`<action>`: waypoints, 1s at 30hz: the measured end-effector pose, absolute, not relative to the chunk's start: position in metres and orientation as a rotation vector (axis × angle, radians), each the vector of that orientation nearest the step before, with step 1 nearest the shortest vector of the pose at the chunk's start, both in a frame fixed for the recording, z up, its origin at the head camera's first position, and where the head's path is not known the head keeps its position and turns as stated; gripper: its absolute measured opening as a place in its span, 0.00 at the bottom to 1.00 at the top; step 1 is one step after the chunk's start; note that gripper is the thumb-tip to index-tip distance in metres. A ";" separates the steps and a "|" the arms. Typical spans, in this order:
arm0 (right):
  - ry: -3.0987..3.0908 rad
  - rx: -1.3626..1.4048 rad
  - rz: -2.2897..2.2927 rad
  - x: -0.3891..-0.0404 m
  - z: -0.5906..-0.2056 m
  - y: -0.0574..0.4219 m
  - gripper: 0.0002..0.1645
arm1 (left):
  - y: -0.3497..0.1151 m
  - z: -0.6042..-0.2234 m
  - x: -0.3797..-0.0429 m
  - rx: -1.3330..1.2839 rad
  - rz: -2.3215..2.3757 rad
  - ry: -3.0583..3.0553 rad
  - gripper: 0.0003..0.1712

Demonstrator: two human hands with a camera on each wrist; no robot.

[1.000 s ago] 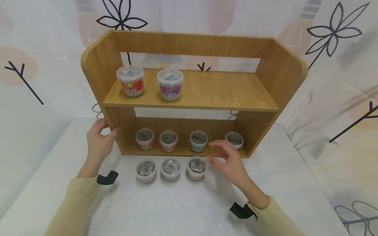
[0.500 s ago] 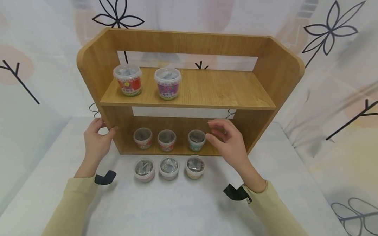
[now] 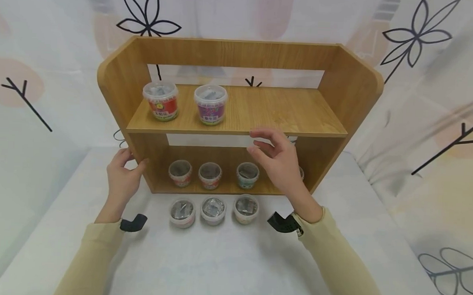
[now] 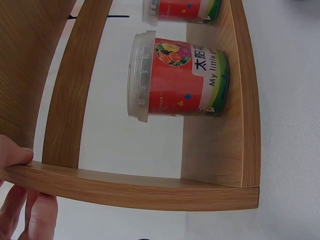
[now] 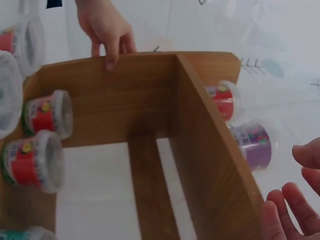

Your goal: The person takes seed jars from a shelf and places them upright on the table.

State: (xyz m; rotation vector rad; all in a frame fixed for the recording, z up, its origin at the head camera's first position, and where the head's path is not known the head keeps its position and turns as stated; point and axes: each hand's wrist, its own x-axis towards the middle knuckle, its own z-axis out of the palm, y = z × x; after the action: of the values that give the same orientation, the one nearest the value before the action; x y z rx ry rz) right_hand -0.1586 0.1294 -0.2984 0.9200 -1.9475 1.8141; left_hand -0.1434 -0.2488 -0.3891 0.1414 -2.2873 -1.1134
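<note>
The work is on a white table [image 3: 199, 264], and behind it and at both sides there is a white cloth [image 3: 67, 34], printed with black leaf and twig drawings and soft patches of pink and peach. On the table stands one wooden shelf [image 3: 240, 54] with two levels; the cloth is seen through the gaps in its back.

I count nine plastic tubs. Two are upright on the upper board [image 3: 277, 114], in its left half: one red-labelled tub [image 3: 164, 107] and, to the right of it, one purple-labelled tub [image 3: 211, 112]. Four are on the lower board [image 3: 228, 189]: two smaller red tubs [image 3: 209, 179] at the left, then one teal-labelled tub [image 3: 247, 179], and at the right one partly hidden tub [image 3: 301, 173], of which only an edge is visible. Three silvery-topped tubs [image 3: 213, 211] stand in a row on the table, just before the shelf.

There are two hands, both with beige sleeves [image 3: 334, 262]. The left hand [image 3: 125, 175] grips the edge of the shelf's left side panel, the thumb on the inner face and fingers outside. The right hand [image 3: 277, 160] holds nothing; its fingers are loosely bent, near the upper board's front edge, and I cannot tell whether they touch it
</note>
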 end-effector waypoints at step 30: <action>-2.174 1.021 1.519 -0.204 -0.230 0.083 0.27 | -0.249 -0.390 -0.143 0.148 -1.116 -2.292 0.25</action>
State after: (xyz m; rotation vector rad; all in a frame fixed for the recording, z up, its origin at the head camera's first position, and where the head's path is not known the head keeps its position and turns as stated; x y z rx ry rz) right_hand -0.2042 0.0834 -0.2300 1.0206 -2.1741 1.5192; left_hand -0.1429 -0.2488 -0.3904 0.1480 -2.2918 -1.1160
